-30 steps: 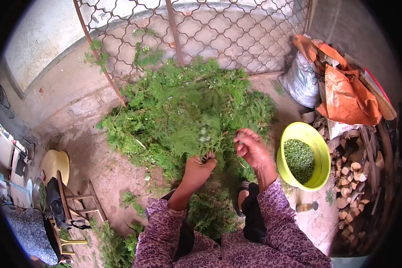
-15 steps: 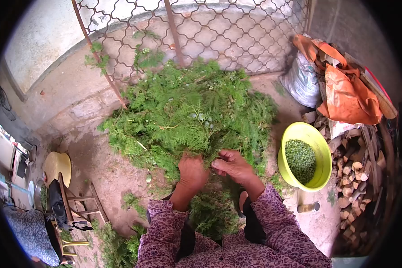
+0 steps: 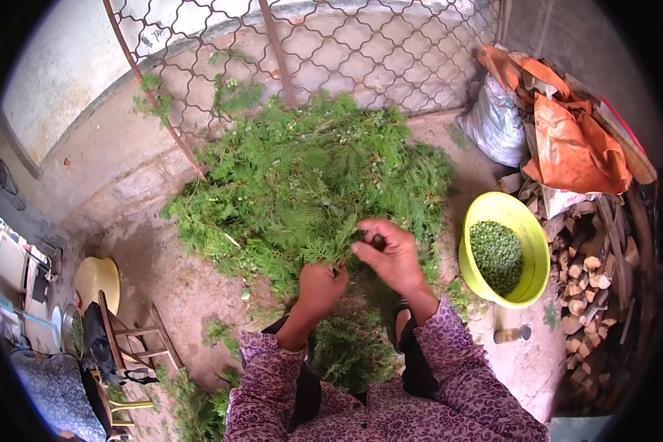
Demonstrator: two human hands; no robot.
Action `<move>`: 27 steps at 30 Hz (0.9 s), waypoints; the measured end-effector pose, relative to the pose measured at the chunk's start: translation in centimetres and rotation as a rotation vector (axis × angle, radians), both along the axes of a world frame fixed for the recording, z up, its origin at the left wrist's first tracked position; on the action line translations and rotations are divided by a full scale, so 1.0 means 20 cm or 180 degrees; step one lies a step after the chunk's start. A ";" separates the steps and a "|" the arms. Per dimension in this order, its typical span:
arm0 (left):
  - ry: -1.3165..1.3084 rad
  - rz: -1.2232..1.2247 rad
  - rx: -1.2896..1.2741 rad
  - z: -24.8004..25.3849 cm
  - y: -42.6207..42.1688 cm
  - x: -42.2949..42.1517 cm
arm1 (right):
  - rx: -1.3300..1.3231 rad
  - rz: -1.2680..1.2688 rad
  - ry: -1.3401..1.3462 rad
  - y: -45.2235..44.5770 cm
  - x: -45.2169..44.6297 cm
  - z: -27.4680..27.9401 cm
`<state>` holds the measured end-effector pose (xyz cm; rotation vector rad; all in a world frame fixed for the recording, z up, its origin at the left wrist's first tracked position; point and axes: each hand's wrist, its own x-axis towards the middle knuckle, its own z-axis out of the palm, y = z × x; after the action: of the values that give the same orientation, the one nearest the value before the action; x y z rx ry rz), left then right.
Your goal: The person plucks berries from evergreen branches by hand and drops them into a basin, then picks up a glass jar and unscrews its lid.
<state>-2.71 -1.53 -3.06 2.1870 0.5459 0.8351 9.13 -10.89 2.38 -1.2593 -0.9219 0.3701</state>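
My left hand (image 3: 323, 286) is closed around the stem of a feathery evergreen sprig (image 3: 331, 241), whose fronds fan out above the fist. Just to its right and slightly higher, my right hand (image 3: 390, 256) has its thumb and fingers curled together at the edge of the sprig. Whatever lies between those fingers is too small or hidden to make out. Both hands hover over the near edge of a big heap of cut evergreen branches (image 3: 272, 184), with small pale green cones among the leaves. To the right, small round green cones (image 3: 496, 258) partly fill a yellow bucket (image 3: 535, 276).
A glass jar (image 3: 512, 335) lies near the bucket. Split firewood (image 3: 586, 295), an orange sack (image 3: 574, 144) and a white sack (image 3: 497, 121) line the right. A metal lattice gate (image 3: 390, 51) stands behind. At left are a wooden stool (image 3: 144, 335) and another person's patterned clothing (image 3: 55, 390).
My right hand has risen a little and its fingers have curled in more. My left hand has shifted slightly down and right, still gripping the sprig. The view has tilted slightly.
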 end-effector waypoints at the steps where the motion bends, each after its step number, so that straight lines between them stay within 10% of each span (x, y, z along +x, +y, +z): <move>1: -0.0034 -0.0086 0.0101 -0.01 0.00 0.01 | -0.0195 -0.0083 -0.0535 0.01 -0.01 0.00; 16: -0.0475 -0.0215 -0.0861 0.02 -0.09 0.07 | -0.0526 -0.0419 -0.1525 -0.01 0.06 -0.07; 18: -0.0420 -0.0318 -0.1056 -0.03 -0.06 0.07 | -0.0361 -0.0056 0.0044 0.01 0.06 -0.11; 25: 0.0711 0.0207 -0.2063 0.14 -0.10 -0.04 | 0.0131 -0.0355 0.1435 -0.01 0.27 -0.02; 27: 0.0388 0.0203 -0.1930 -0.13 -0.03 -0.03 | 0.0351 -0.0045 0.2062 -0.01 0.24 0.03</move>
<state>-3.29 -2.20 -5.67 1.6715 0.8122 0.4823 14.00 -11.08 2.90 -0.9506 -0.3722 0.6582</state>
